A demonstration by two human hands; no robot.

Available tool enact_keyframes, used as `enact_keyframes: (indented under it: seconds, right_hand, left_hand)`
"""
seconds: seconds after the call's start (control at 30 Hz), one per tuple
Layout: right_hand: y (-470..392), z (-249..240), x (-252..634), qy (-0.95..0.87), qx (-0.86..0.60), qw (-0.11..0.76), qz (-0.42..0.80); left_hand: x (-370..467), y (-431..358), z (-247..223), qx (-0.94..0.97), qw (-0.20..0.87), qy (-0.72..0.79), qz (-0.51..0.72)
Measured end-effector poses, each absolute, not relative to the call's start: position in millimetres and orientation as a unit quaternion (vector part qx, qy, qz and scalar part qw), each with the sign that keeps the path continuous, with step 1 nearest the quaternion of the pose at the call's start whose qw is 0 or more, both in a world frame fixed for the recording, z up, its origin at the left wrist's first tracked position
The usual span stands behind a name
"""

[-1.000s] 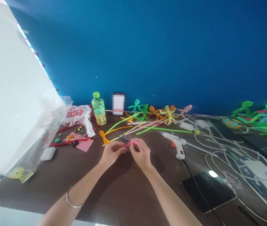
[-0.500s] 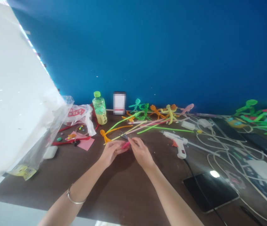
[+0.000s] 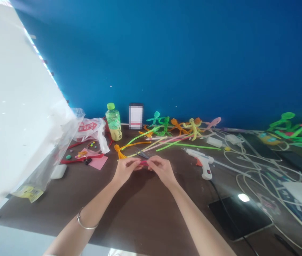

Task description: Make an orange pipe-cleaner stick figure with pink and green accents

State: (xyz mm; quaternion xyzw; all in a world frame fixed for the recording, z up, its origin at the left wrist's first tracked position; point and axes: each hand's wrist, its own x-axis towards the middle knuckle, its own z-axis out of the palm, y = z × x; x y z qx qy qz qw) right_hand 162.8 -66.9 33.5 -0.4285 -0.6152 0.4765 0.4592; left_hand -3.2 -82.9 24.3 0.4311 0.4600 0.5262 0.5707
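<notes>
Both hands meet over the near middle of the table. My left hand (image 3: 125, 170) pinches one end of a small bright pink piece (image 3: 143, 163), and my right hand (image 3: 163, 170) pinches the other. The fingers cover most of it, so its exact kind is hard to make out. Just beyond the fingertips are the dark pointed blades of a small tool (image 3: 142, 153), like scissors; its handles are hidden by my right hand. Close to my left hand lies an orange pipe-cleaner figure (image 3: 119, 151) with a round head and loose strands.
Pipe cleaners (image 3: 167, 142) and small figures (image 3: 177, 125) line the back. A bottle (image 3: 114, 124) and phone (image 3: 136, 117) stand by the wall. To the right are a glue gun (image 3: 204, 161), tablet (image 3: 240, 217) and tangled cables (image 3: 243, 177); plastic bags (image 3: 91, 129) lie left.
My right fingers have moved from the dark tool to the pink piece, which both hands now stretch between them. The tool's blades now lie just beyond the fingers.
</notes>
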Motion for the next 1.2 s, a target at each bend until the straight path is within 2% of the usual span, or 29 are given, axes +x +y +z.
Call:
enact_keyframes:
  seconds: [0.33,0.63,0.97,1.03,1.2]
  right_hand:
    - [-63.0,26.0,166.0,-0.466,-0.391,0.456,0.65]
    - [-61.6,22.1,168.4,-0.503,-0.398,0.445,0.625]
    - [-60.9,24.7,166.0,-0.384,-0.38,0.483,0.689]
    - [-61.5,24.3,166.4,-0.4,-0.373,0.492,0.677]
    - [-66.1,29.4,169.3,-0.489,-0.352,0.485,0.634]
  left_hand:
    - [-9.8,-81.8,26.2,0.534,0.517,0.475,0.472]
    - [-10.2,-77.8,25.7,0.442,0.594,0.465,0.485]
    - [-15.3,-81.2,28.9,0.62,0.394,0.478,0.481]
    - [-14.5,-80.5,29.3,0.595,0.415,0.491,0.482]
    - [-14.8,-76.3,28.0,0.48,0.575,0.483,0.454]
